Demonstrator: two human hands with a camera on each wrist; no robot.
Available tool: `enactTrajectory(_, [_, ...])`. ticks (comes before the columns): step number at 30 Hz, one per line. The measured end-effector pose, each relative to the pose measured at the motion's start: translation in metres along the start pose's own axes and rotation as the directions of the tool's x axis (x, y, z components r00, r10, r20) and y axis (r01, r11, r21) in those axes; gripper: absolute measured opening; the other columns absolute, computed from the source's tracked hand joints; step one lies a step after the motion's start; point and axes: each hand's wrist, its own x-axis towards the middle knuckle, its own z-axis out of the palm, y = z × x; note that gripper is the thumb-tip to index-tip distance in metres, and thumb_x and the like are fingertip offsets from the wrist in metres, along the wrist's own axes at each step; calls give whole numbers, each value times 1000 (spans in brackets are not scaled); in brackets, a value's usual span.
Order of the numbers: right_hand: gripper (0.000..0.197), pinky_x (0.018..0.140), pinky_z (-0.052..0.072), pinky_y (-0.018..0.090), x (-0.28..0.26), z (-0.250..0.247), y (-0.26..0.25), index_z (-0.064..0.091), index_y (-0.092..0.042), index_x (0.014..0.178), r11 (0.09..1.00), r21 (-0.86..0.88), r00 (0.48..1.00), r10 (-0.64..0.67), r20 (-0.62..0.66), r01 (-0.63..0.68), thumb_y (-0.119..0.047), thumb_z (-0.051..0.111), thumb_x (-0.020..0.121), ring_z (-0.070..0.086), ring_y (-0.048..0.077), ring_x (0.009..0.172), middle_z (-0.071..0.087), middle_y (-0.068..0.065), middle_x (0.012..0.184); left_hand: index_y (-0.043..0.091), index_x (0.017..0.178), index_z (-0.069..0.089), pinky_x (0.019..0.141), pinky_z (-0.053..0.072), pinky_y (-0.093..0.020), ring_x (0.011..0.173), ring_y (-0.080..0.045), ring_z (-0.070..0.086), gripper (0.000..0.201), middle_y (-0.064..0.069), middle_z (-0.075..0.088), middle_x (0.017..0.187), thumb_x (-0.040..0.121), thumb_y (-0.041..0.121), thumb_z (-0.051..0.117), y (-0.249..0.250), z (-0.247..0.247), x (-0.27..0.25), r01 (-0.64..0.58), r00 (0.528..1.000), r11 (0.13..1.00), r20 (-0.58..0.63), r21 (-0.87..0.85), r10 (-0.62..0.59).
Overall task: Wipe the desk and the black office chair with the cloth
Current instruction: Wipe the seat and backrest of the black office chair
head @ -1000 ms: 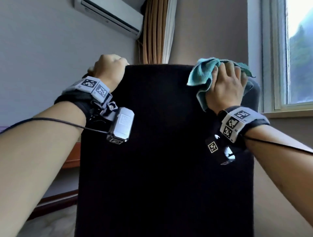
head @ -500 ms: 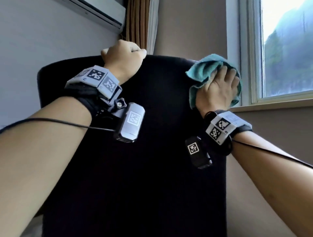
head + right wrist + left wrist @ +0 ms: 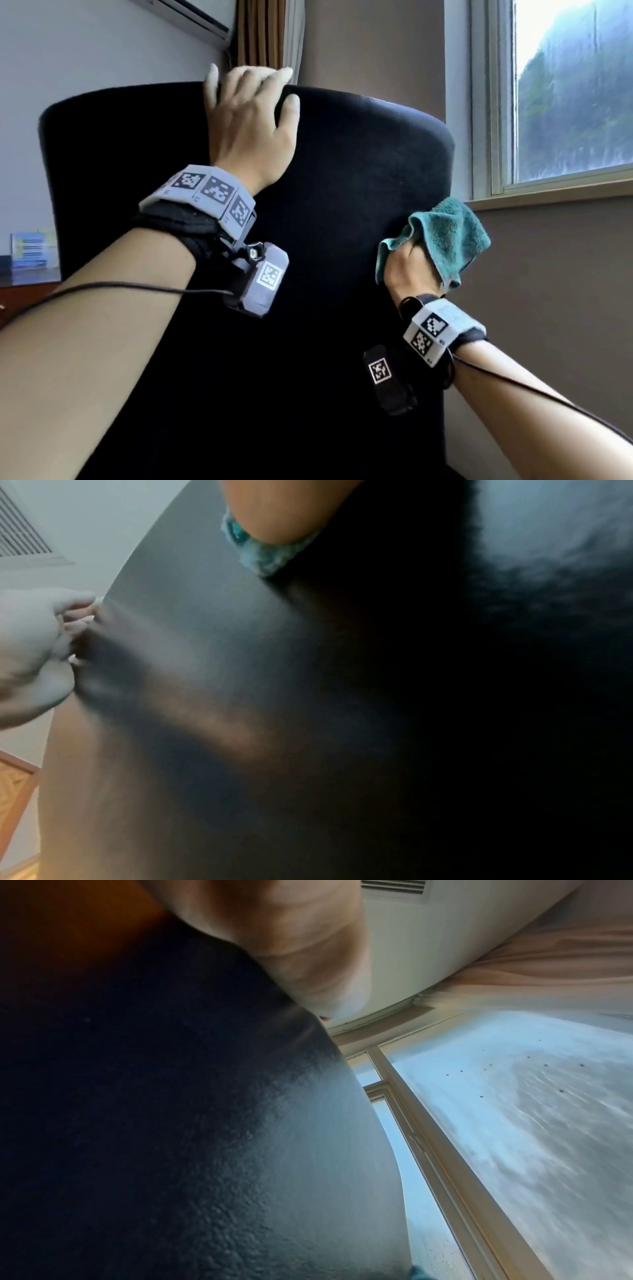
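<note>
- The black office chair [image 3: 342,205] fills the middle of the head view, its tall backrest facing the camera; the covering is dark, matte and finely grained, with a rounded top edge that catches grey light from the window [image 3: 565,96].
- The cloth [image 3: 445,240] is teal, fluffy terry, bunched into folds; it sits against the right edge of the backrest, about halfway down what shows of it.
- The right hand [image 3: 411,270] has its fingers curled round the cloth, gripping it and holding it against the chair's edge; part of the cloth drapes over the knuckles.
- The left hand [image 3: 250,116] grasps the top edge of the backrest, fingers hooked over the rim and thumb on the near face. The right wrist view shows those fingertips [image 3: 78,615] pressed into the rim.
- Both wrists carry grey bands [image 3: 205,195] with black-and-white square code markers; no words can be read on them.
- At far left a small blue-and-yellow card [image 3: 29,250] stands on a dark worktop [image 3: 20,277]; its print is too blurred to read.
- An air conditioner [image 3: 191,17] and a brown curtain [image 3: 263,37] hang behind the chair.
</note>
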Motion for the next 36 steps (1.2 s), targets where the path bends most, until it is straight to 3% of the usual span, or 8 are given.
enactTrajectory(6, [64,112,19,61,28,-3,-77,30,-11,146,970,52,951,-242,190,237,-39,13,91,31,41,136,39,21,146,27,128,58,117,4,-43,130,-13,40,40,8,57,130,98,31,32,1,0,6,38,999,993,35,-110,-35])
enactTrajectory(12, [70,117,-5,53,7,11,-123,24,-19,151,899,-75,895,-437,-90,431,-58,21,92,10,31,146,26,9,155,24,137,50,118,12,-44,138,-17,33,47,-1,43,147,94,38,37,-53,-32,-4,141,988,987,-46,-81,-145])
enactTrajectory(18, [62,116,-12,44,-6,8,-135,19,-15,152,917,-8,913,-396,96,399,-50,26,100,2,28,147,15,12,159,19,152,10,111,15,-55,140,-36,17,69,-17,17,155,96,56,27,-135,-57,-43,790,613,610,67,-60,-787])
enactTrajectory(20, [64,116,-13,50,-9,22,-151,29,-24,149,858,-27,858,-512,46,513,-58,25,95,7,24,147,28,4,155,27,152,4,109,18,-54,137,-35,23,69,-15,19,154,95,61,22,-138,-48,-52,808,588,575,105,-127,-802])
enactTrajectory(26, [44,109,25,47,-58,54,-213,65,-21,122,268,-123,262,-963,-67,955,-41,48,88,55,28,113,66,3,113,22,154,7,108,23,-48,137,-37,24,68,-14,19,154,98,50,34,-156,-37,-67,699,714,713,1,-58,-700])
enactTrajectory(28, [30,99,36,40,-51,53,-212,71,-23,111,186,-141,175,-981,-86,972,-35,52,91,63,25,96,71,-1,99,17,154,0,113,18,-48,144,-35,12,80,-17,10,157,95,43,48,-155,-34,-81,636,772,771,34,-37,-635])
enactTrajectory(31, [34,101,36,42,-32,46,-197,67,-21,116,297,-273,264,-952,-153,915,-38,46,96,60,28,102,69,3,105,18,154,-4,118,7,-48,148,-30,-3,70,-16,-6,160,100,43,33,-144,-26,-96,596,803,801,42,-54,-594])
enactTrajectory(36, [66,118,6,54,-38,48,-196,33,-17,148,658,-345,657,-741,-139,670,-54,33,93,31,35,136,41,12,145,34,152,-7,117,4,-50,148,-24,-7,66,-9,-14,160,99,51,28,-147,-35,-114,579,815,805,101,-131,-570])
